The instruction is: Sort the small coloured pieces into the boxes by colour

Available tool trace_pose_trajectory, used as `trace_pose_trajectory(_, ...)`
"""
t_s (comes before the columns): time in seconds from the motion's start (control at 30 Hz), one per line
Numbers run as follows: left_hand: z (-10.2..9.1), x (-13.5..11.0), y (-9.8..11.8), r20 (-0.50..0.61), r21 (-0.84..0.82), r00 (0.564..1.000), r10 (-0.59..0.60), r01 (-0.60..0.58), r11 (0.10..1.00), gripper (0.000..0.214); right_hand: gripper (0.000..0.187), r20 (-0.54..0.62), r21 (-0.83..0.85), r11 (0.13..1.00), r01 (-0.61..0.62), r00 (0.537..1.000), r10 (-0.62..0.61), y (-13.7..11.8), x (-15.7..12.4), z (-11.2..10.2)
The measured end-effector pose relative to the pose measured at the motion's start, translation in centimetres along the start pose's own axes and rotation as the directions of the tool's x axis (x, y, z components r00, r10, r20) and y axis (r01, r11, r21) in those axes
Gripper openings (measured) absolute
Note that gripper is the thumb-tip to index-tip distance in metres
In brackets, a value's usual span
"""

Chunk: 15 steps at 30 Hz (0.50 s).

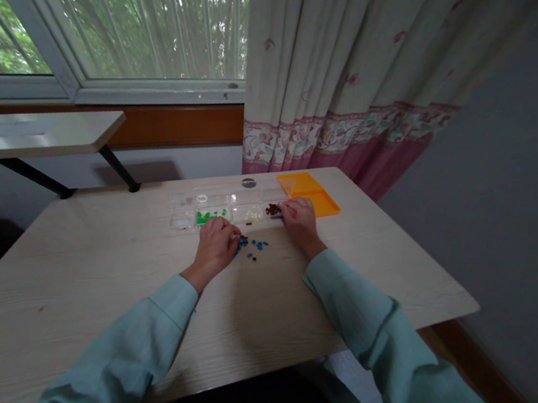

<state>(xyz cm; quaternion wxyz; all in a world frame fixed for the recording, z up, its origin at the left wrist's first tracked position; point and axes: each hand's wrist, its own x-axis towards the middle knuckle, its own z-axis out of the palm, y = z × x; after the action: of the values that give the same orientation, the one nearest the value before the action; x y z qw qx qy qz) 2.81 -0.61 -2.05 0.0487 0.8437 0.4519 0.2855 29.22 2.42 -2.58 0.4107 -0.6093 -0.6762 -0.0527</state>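
Observation:
My left hand is closed, its fingertips down at the left edge of a loose pile of small blue pieces on the table. What it pinches, if anything, is too small to make out. My right hand is closed at the right end of a clear compartment box, beside the small dark brown pieces in one compartment. Its fingertips are partly hidden. Green pieces and pale yellow pieces lie in other compartments. A few dark pieces are near the blue ones.
An orange tray lies behind and right of my right hand. The wooden table reaches the wall, with a raised shelf on black brackets at the back left. A curtain hangs beside the window behind.

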Motion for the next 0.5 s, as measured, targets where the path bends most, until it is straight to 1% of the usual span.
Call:
trace_pose_trajectory(0.23,0.30,-0.02,-0.29,-0.048,0.018,0.998,-0.037,0.038,0.999,0.015,0.033,0.000,0.021,1.000,-0.020,1.000,0.020,-0.01,0.01,0.05)
trace_pose_trajectory(0.5,0.02,0.08,0.06,-0.028,0.015,0.999,-0.033,0.034,0.999,0.017,0.032,-0.008,0.010,1.000,-0.006,1.000,0.006,-0.04,-0.03,-0.02)
